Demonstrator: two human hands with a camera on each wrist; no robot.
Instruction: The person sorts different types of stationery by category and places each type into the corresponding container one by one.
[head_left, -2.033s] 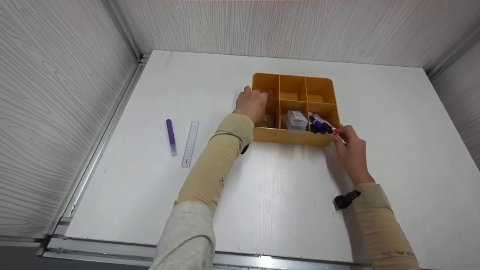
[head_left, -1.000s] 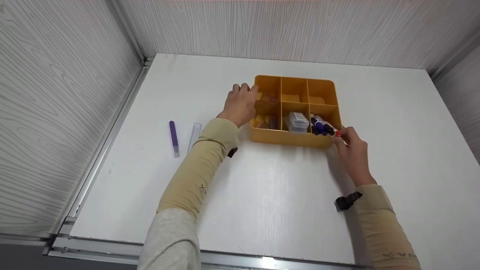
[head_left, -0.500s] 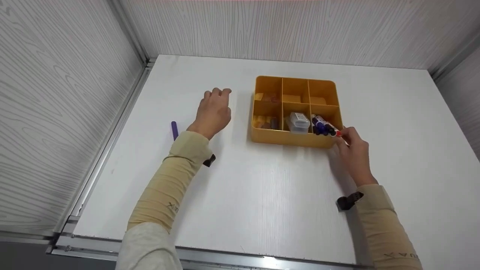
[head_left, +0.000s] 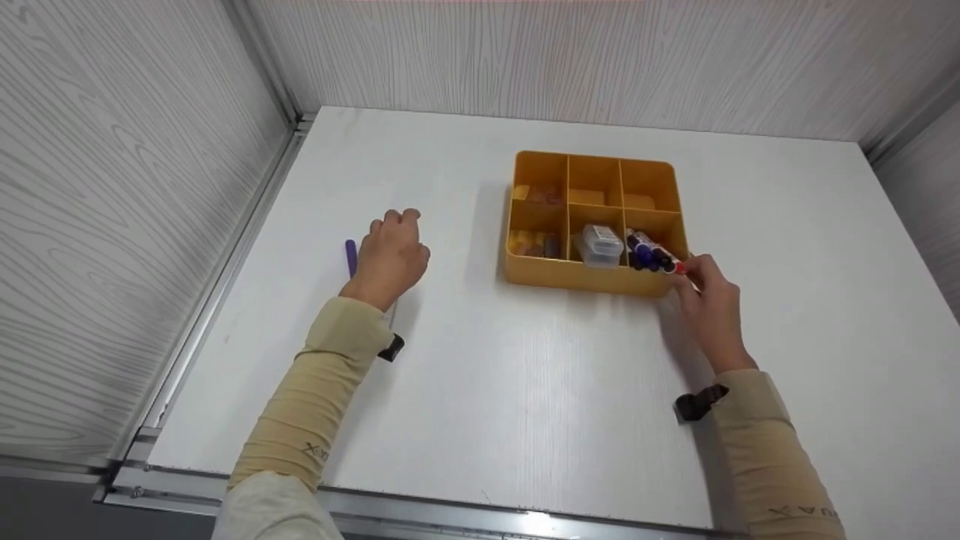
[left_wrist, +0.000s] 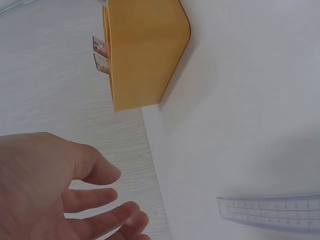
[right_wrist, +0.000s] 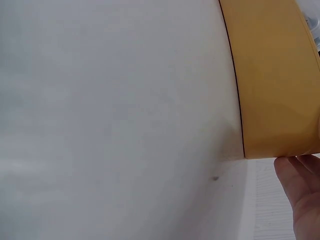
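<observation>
My left hand [head_left: 390,259] hovers over the left part of the table with its fingers loosely bent and holding nothing. Under it lies a clear ruler [left_wrist: 272,214], mostly hidden in the head view. Just left of the hand is a purple pen [head_left: 351,257], its lower end covered. At the near right corner of a yellow six-compartment organizer box [head_left: 585,279], my right hand [head_left: 712,315] grips the wall between thumb and fingers. The right wrist view shows fingertips [right_wrist: 285,167] against the box's side.
Several markers [head_left: 646,252] lean in the near right compartment, beside clear plastic cases [head_left: 601,245] in the near middle one. Small items [head_left: 551,246] lie in the left compartments. Pale panels [head_left: 487,60] wall the table at the back and sides.
My left hand has come away from the box's left compartments and moved left and nearer, over the ruler. The right hand stays at the box's corner.
</observation>
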